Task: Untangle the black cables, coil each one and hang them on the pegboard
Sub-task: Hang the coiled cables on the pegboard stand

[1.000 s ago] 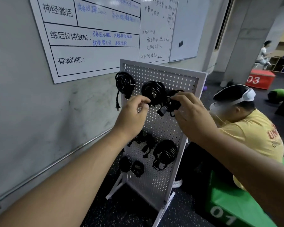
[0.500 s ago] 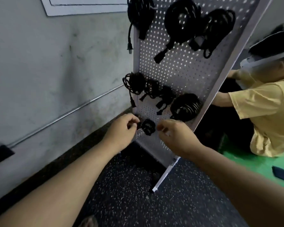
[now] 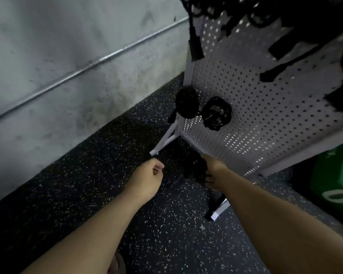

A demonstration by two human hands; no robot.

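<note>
Black cables (image 3: 193, 167) lie heaped, axis unclear, against right hand (image 3: 214, 170).

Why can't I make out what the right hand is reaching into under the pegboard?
Head view: the tangled black cable pile sits shadowed under the white perforated pegboard, black against the dark speckled floor, so the right hand half vanishes into it; backlight glows through the board's lower holes; the hanging cables at the top edge are motion-blurred.
</note>
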